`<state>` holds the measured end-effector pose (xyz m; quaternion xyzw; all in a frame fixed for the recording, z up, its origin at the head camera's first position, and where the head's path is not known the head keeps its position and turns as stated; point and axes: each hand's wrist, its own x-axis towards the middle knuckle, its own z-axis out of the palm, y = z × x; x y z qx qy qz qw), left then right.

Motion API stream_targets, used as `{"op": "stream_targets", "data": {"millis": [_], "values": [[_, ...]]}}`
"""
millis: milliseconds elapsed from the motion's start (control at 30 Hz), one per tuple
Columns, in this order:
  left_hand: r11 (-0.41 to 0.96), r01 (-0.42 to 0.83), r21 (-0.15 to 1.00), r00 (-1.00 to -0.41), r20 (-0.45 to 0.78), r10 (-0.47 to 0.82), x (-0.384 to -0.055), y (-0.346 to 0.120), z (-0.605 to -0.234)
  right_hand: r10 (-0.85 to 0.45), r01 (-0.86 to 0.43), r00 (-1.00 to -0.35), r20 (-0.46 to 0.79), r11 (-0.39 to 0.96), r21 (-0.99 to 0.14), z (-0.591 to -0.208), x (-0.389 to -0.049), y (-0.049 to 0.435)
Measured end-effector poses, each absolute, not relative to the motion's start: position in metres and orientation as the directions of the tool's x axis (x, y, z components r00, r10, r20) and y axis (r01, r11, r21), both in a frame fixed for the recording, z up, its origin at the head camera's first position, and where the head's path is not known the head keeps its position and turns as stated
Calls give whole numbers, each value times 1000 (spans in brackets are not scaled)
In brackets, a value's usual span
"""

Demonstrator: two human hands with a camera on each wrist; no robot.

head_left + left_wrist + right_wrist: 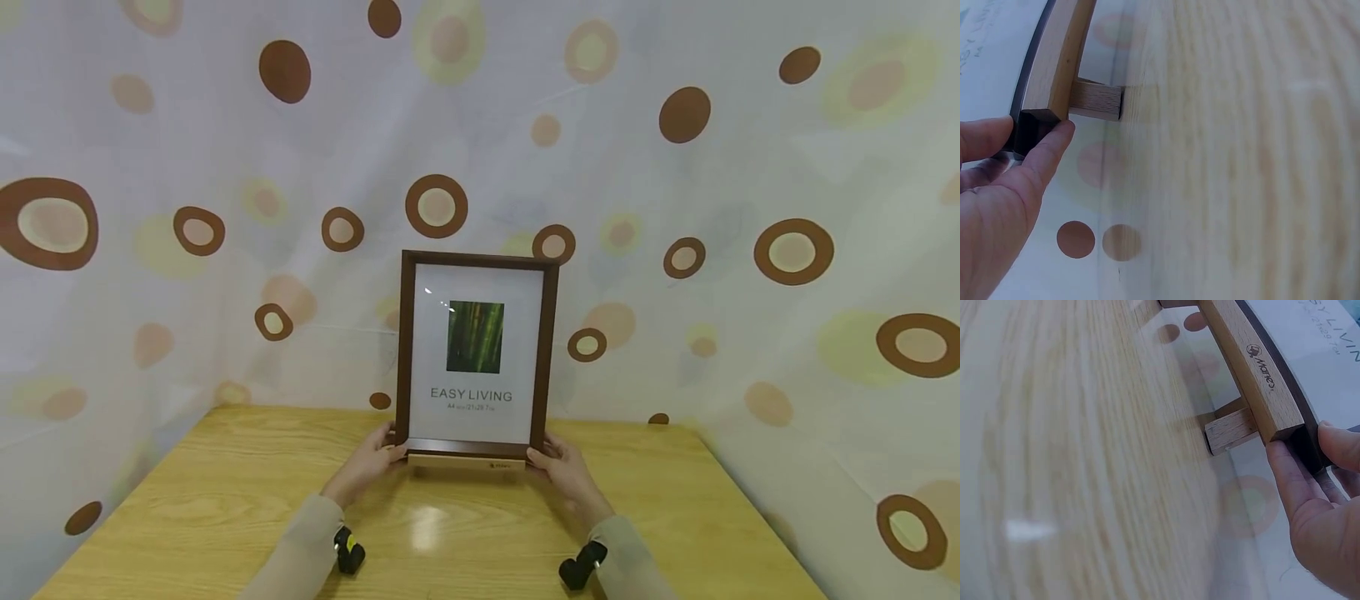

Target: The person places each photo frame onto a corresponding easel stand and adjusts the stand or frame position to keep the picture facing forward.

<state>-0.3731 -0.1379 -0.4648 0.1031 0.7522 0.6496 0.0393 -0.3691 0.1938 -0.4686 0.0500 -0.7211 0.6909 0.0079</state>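
Observation:
A dark brown picture frame (476, 354) stands upright, leaning slightly back, with a small green picture and the words "EASY LIVING" behind its clear front. Under its lower edge runs the pale wooden ledge (467, 462) of a small easel, its short feet (1096, 100) on the table. My left hand (369, 465) grips the frame's lower left corner, thumb (986, 137) in front. At the lower right corner, my right hand (564, 473) holds the frame the same way, a finger (1288, 472) touching the end of the ledge. The easel's back is hidden by the frame.
The light wooden table (652, 517) stretches to both sides and reflects light in front of the easel. Close behind the frame hangs a pale curtain (480, 142) with brown and cream spots, also enclosing both sides. A black device (348, 550) sits at each wrist.

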Motion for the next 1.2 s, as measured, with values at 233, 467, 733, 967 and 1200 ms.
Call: {"op": "stream_targets", "data": {"millis": [233, 467, 733, 967, 1200], "values": [[103, 104, 989, -974, 81, 209, -377, -136, -463, -56, -79, -996, 76, 49, -996, -467, -371, 196], [86, 111, 990, -974, 91, 209, -381, -133, -464, -53, -81, -995, 79, 38, -996, -467, -376, 198], [80, 115, 990, -974, 96, 203, -381, -136, -465, -66, -94, -994, 92, 37, -995, -468, -377, 197], [245, 165, 955, -969, 111, 221, -371, -148, -463, -149, -94, -986, 72, 147, -985, -464, -372, 208], [453, 217, 865, -972, 149, 180, -363, -158, -450, -216, -117, -976, 33, 389, -914, -447, -358, 230]]}}
